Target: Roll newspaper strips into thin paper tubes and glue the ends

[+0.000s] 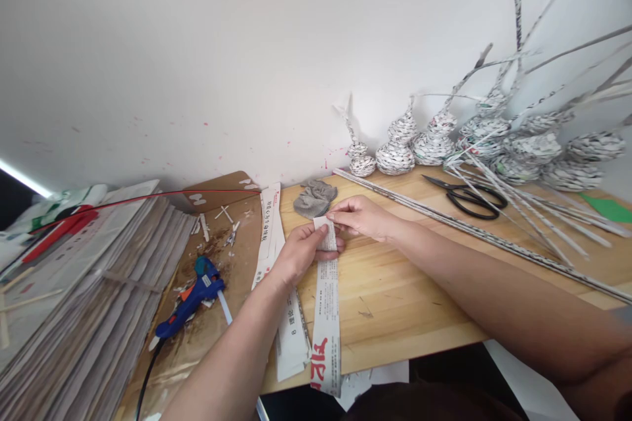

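A long strip of printed newspaper runs from my hands down over the table's front edge, with red characters near its lower end. My left hand holds the strip near its upper end, thumb on top and fingers behind. Close on the right, my right hand pinches the strip's top corner between thumb and fingers. Just behind the hands lies a crumpled grey cloth. More cut paper strips are stacked to the left of the held one.
Left: a blue glue gun on stained cardboard, beside a newspaper stack. Right: long rolled paper sticks, black scissors, thin paper rods. Woven paper gourds with upward stems line the wall.
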{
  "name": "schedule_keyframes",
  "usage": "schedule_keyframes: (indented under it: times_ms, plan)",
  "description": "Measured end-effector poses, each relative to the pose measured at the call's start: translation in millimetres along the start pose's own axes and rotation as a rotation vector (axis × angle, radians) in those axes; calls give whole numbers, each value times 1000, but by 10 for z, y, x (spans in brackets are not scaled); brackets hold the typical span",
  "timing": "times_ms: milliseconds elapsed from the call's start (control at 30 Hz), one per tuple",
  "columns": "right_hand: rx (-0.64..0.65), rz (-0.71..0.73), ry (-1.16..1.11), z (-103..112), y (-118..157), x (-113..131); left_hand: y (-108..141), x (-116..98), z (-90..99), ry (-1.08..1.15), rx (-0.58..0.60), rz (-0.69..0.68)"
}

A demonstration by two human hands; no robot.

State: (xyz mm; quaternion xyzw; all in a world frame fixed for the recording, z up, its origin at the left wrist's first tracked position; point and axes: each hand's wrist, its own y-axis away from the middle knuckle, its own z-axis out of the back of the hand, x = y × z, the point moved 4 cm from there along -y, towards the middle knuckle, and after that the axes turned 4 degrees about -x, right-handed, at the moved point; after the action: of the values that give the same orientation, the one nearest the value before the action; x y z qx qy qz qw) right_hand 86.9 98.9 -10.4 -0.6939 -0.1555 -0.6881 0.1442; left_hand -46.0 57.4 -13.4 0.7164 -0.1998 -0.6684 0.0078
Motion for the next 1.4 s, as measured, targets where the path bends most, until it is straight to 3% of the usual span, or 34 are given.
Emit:
schedule_keyframes:
  times_ms: [200, 467, 800, 1167, 1400]
  plan:
    - [23, -58, -82, -14, 11, 22, 3, 5, 0, 14, -3, 15]
    - [-203, -100, -92, -29, -21, -104, -16, 43, 21, 12, -6, -1]
    - [-276, -82, -62, -61, 17, -56, -11, 40, 2, -4, 11, -12]
    - [-232, -72, -78, -94, 22, -47, 30, -5, -45, -27, 108, -59]
    - [-150, -36, -120, -172, 41, -46, 36, -24, -15, -47, -23, -83]
